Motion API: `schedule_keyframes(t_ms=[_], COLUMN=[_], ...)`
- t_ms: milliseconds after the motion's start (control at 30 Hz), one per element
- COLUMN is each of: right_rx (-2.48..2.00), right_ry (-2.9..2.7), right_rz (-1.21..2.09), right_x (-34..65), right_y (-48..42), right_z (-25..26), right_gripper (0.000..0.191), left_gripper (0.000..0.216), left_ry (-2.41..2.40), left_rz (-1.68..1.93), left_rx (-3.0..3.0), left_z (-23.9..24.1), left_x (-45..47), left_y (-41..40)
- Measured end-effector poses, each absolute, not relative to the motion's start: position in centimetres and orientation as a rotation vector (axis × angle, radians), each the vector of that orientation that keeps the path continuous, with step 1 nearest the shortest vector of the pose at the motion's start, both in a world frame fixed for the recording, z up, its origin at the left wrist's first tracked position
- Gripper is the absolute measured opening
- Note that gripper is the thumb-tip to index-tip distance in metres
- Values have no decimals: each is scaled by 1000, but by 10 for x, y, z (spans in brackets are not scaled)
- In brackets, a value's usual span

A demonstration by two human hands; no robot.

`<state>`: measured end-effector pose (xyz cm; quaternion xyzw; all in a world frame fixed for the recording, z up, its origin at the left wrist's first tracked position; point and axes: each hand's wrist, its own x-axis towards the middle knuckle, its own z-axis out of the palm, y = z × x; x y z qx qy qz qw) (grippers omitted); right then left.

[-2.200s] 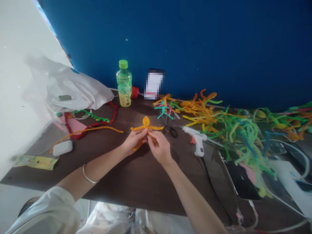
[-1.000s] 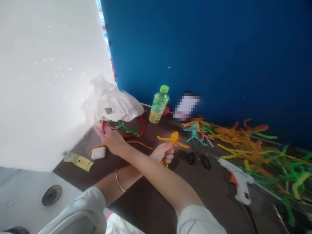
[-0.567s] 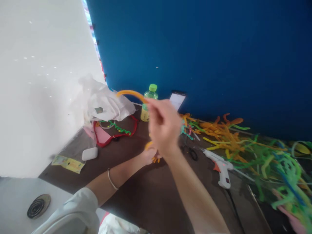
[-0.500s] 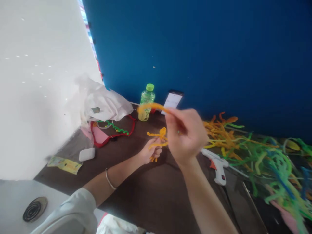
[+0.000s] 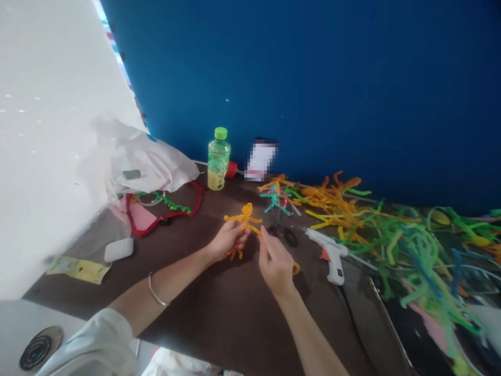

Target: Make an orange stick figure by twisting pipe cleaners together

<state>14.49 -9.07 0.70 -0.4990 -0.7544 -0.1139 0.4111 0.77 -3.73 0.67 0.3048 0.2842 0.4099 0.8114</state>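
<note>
My left hand is closed around the body of a small orange pipe-cleaner figure, whose looped head and thin arms stick out above the fingers and whose legs show below. Between thumb and fingers, my right hand pinches an orange pipe cleaner that stretches across to the figure's front. A curled orange end shows beyond the right wrist. Just behind the right hand lie dark-handled scissors, partly hidden. To its right rests a white hot glue gun with an orange trigger.
Finished-looking orange and teal pipe-cleaner figures lie behind the scissors. A tangled heap of pipe cleaners covers the right side. At the back stand a green-capped bottle and a phone. A white case and plastic bag are left.
My right hand has come down from in front of the bottle to beside the figure, bringing the pipe cleaner with it. The left hand keeps its hold. The view has shifted slightly right.
</note>
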Motion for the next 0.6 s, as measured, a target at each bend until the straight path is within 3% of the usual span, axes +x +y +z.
schedule_keyframes(t_ms=[600], right_rx=[-1255], right_ry=[-2038], right_rz=[-560], right_x=[167], right_y=[-95], right_z=[9], right_gripper=[41], left_gripper=[20], left_ry=[431], left_rz=[712], left_rx=[582], left_z=[12], left_x=[3], left_y=[-42])
